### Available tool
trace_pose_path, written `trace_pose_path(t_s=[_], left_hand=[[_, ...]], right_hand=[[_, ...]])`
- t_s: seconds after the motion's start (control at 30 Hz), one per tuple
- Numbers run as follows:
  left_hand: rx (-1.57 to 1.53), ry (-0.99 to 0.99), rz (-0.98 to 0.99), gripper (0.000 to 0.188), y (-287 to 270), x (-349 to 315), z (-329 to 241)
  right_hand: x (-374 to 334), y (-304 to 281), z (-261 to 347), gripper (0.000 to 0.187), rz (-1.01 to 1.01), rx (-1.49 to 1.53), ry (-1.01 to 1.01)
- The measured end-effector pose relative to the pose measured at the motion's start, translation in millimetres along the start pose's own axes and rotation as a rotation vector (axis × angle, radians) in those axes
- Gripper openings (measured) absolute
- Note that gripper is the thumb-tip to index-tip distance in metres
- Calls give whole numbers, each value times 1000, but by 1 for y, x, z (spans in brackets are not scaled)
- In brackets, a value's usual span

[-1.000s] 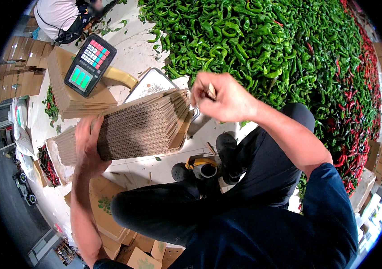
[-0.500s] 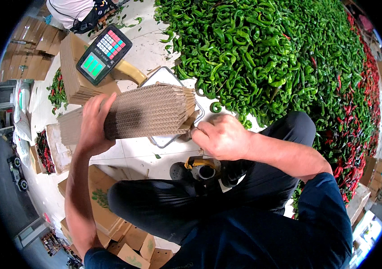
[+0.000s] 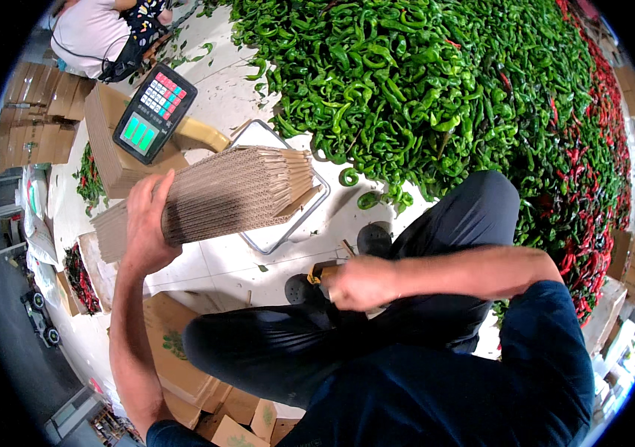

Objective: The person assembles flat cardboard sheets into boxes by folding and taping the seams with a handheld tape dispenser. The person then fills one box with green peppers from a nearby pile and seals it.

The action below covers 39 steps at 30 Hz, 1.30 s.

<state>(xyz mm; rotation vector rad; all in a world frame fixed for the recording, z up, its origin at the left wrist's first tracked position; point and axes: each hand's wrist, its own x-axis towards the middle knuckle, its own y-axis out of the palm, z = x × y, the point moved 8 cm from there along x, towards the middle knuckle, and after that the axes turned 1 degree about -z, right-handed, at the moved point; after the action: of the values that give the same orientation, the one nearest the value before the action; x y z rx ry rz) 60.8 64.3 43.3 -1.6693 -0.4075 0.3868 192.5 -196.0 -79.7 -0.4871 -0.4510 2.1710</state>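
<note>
My left hand [image 3: 146, 223] grips the near side of a thick stack of flattened cardboard sheets [image 3: 235, 194]. The stack lies tilted on the metal platform of a weighing scale [image 3: 288, 232]. My right hand [image 3: 358, 283] is down by my knees, its fingers closed around a small yellow and black tool [image 3: 320, 274] on the floor. Only the tool's left end shows past the fist. My legs in dark trousers [image 3: 452, 223] fill the lower middle.
A large heap of green peppers [image 3: 407, 89] covers the floor ahead, and red peppers [image 3: 593, 186] lie along its right side. The scale's keypad display [image 3: 155, 112] rests on flat cartons at upper left. Another person [image 3: 101, 33] sits beyond it. Printed boxes [image 3: 176, 357] lie by my left leg.
My right hand left the right end of the cardboard stack and dropped to the yellow and black tool on the floor. My left hand stayed on the stack.
</note>
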Motion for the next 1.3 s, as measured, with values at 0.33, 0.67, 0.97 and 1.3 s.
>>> trace_pose_path(t_s=[0.33,0.67,0.97,1.3], left_hand=[[40,41,23,109,-4,2,6],[3,10,107,112,-11,1,17],[148,130,314,112,8,-3,24],[113,159,186,113,-5,-22,7]], right_hand=[[31,50,-140,25,212,119,540],[186,184,-64,45,243,83,310],[139,165,-77,38,505,18,158],[20,-4,-68,51,85,-185,433]])
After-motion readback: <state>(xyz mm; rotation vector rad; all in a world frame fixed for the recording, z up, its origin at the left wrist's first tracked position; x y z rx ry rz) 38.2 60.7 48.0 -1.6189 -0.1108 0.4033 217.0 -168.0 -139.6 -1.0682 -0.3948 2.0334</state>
